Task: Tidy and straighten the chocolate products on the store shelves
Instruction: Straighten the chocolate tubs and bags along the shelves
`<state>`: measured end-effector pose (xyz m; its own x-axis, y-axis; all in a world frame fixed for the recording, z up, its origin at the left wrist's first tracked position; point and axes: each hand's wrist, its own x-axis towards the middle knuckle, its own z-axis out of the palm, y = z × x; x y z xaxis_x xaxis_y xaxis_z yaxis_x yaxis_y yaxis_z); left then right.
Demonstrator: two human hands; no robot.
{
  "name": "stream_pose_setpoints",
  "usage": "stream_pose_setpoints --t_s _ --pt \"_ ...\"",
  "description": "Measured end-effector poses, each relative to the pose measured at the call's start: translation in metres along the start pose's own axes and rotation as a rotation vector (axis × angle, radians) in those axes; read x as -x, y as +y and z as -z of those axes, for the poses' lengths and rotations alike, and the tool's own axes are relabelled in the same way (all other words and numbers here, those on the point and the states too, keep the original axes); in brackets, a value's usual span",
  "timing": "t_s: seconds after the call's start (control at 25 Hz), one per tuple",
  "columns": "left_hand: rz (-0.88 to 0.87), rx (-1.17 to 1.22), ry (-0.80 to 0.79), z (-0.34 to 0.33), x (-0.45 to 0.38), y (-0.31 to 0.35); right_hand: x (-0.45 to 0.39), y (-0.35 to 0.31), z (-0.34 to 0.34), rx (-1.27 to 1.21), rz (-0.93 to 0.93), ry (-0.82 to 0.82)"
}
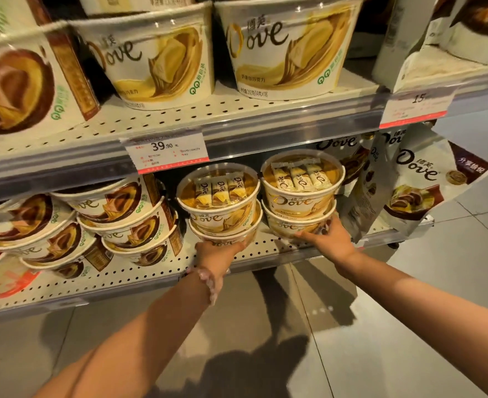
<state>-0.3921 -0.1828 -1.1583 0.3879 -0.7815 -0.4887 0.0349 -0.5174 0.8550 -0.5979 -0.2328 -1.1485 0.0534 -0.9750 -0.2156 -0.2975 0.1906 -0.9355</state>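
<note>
Two stacks of cream-and-gold Dove chocolate tubs stand on the lower shelf (268, 248). My left hand (218, 251) grips the bottom tub of the left stack (218, 208) from below its front. My right hand (327, 234) presses against the bottom tub of the right stack (301, 193), fingers spread along its base. Each stack is two tubs high, with clear lids showing wrapped bars. The left stack tilts slightly towards me.
Brown-and-white Dove tubs (116, 222) lie stacked and leaning to the left. Large Dove tubs (285, 50) fill the upper shelf above a 39.90 price tag (168, 152). White Dove bags (409, 185) hang at the right shelf end. Grey tiled floor (352, 340) lies below.
</note>
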Motion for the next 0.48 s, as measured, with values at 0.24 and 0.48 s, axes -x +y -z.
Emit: stream_pose_setpoints --t_s 0.24,0.48 --pt "-0.251 -0.423 -0.067 0.004 0.068 0.067 0.052 -0.056 0.019 0.011 0.231 -0.029" --pt "-0.993 -0.216 0.299 0.025 0.127 0.164 0.067 -0.165 0.033 0.149 0.928 0.307"
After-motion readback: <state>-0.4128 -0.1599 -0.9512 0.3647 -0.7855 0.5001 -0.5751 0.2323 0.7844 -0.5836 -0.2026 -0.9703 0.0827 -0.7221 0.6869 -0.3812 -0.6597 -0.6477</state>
